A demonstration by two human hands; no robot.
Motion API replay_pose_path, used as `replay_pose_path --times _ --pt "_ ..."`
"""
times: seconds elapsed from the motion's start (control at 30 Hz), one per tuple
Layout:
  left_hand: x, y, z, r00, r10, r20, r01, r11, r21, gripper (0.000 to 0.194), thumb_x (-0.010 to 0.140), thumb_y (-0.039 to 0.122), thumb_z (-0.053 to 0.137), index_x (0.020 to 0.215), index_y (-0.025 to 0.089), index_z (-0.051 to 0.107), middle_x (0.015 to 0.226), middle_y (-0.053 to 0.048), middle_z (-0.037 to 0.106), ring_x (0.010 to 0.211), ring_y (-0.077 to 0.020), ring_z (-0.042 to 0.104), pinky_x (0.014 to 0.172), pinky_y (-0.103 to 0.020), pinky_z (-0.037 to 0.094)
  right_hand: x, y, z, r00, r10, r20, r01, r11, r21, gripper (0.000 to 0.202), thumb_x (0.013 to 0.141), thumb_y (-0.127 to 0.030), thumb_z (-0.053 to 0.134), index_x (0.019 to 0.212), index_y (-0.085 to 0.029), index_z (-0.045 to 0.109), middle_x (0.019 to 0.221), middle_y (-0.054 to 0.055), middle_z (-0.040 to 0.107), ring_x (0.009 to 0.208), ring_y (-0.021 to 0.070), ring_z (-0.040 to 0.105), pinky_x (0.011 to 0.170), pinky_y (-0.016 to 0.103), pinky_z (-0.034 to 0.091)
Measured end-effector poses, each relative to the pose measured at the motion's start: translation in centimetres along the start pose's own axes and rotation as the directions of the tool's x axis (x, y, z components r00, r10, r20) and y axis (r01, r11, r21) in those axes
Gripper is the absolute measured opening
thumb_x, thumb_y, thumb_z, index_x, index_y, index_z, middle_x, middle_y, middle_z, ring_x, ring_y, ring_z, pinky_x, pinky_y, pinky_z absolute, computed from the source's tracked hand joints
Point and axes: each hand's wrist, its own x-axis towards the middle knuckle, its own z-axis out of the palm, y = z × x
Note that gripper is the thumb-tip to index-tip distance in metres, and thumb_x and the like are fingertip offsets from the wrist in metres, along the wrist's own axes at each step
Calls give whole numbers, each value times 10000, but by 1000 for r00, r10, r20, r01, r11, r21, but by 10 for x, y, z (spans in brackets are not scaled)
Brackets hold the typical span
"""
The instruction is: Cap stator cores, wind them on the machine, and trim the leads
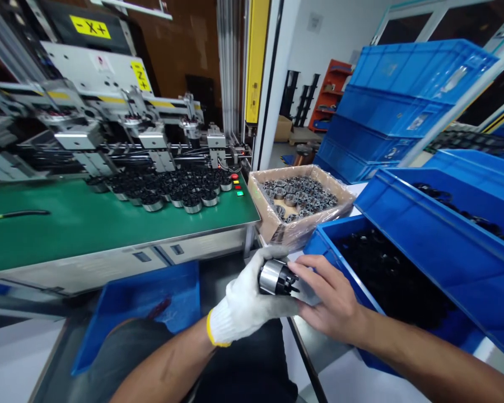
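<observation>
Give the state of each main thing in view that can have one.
Silver and black cylindrical part, held
White-gloved left hand, wrapped around it
Bare right hand, at the part's black end
Brown cardboard box, open, holding grey metal rings
Black-filled blue plastic bin, open
Rear blue plastic bins, stacked
Square green button, apparently lit
Green tabletop, loaded

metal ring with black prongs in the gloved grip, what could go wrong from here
The metal ring could slip from the gloved left grip and fall, since it is held in front of the green table, not over it. The black prongs stick out beside the bare right grip, so careless pressure might bend one. The parts on the table stand crowded together, so a bump could knock several.
</observation>
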Motion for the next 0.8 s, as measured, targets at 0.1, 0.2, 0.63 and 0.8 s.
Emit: replay_pose_path --times 0.1,0.2,0.63,0.8 --pt "-3 0 -2 1000 2 6 -2 1000 28 778 569 91 779 1290 273 550 1108 36 664 936 -159 649 832 -260 532 0 -3 2 999 -38 -17 37 998 -59 391 889 -186 674 1261 -87 601 1045 180 674 951 267 679 754 386 621" --pt "-5 4 -5 1000 8 18 -10 997 79 766 587 91 781 1291 285 549 1047 56 656 923 -145 641 817 -238 533 1 -8 2 1000 -7 -29 6 999 -39 415 886 -183 688 1281 -99 591 1045 174 688 954 261 694 762 382 631" --pt "-8 6 10 1000 -7 20 6 998 67 741 656 175 744 1365 227 534 1140 -23 721 996 -216 671 918 -335 555 0 -13 2 997 -70 -12 68 992 -108 414 902 -156 672 1290 -45 575 1025 196 682 994 270 682 784 367 629" --pt "5 -20 -2 986 154 62 -147 984 -105 573 867 347 537 1420 197 534 1290 -79 677 1156 -260 644 1113 -432 463 1 -8 5 1000 28 9 -28 999 -40 462 945 -364 697 1280 -67 582 1039 182 680 965 265 687 798 377 633"
